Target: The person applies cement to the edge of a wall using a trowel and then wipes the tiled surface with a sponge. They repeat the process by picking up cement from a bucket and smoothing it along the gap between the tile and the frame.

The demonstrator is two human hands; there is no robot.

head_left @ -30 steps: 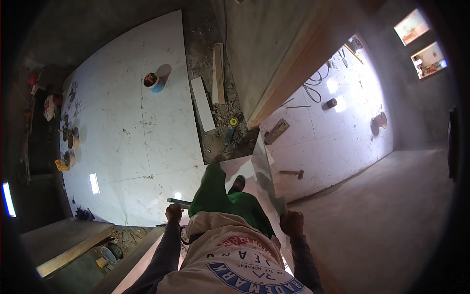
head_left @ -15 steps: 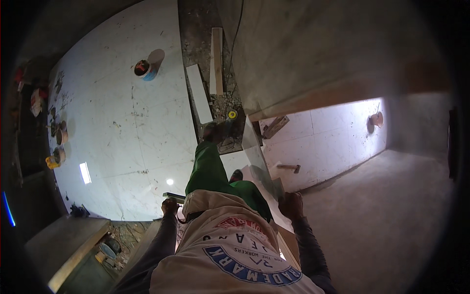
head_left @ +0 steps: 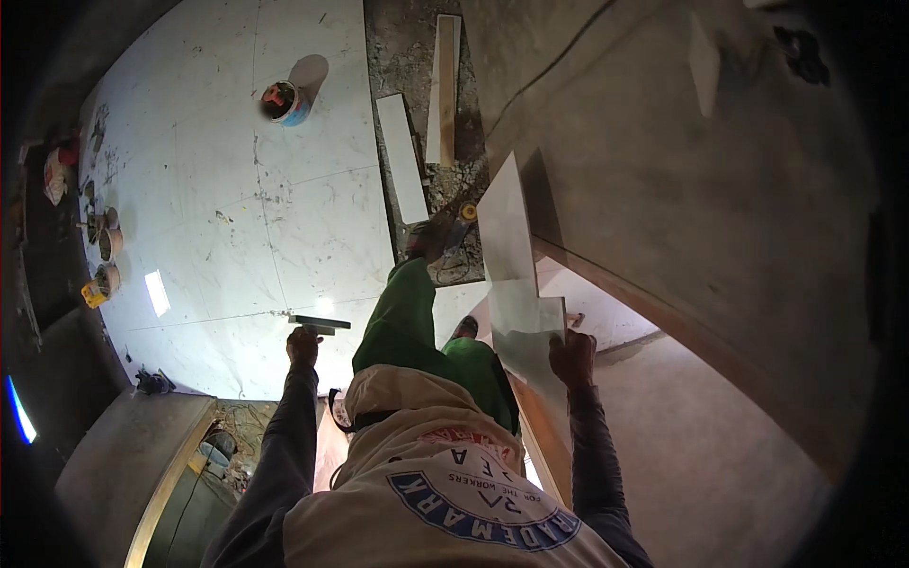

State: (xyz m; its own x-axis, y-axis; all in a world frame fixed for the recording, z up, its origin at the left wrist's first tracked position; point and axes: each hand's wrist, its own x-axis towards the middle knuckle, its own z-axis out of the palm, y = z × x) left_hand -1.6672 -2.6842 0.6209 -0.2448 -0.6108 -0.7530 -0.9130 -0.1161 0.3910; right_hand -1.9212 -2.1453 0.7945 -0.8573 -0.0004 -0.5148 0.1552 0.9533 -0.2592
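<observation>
My right hand [head_left: 573, 360] is closed on the edge of a large pale tile [head_left: 511, 270] with a step-shaped notch, held upright beside my right leg. Its far end rises to a point near the wall. Out to my left, my left hand [head_left: 303, 347] grips a flat, dark-topped bar-like tool [head_left: 320, 324] with a lighter underside; its exact kind cannot be made out. My legs in green trousers [head_left: 398, 312] stand between the two hands, one shoe on the bare rubble strip.
White floor tiles [head_left: 189, 237] spread to the left, with a bucket [head_left: 284, 102] on them. Two narrow tile strips [head_left: 402, 156] lie on the rubble ahead, near a small yellow round object [head_left: 468, 211]. A grey wall [head_left: 644, 170] with a cable rises on the right.
The tile has come up and forward, its notched shape now facing me. My left hand with the tool has moved out to the left and forward. The view has turned.
</observation>
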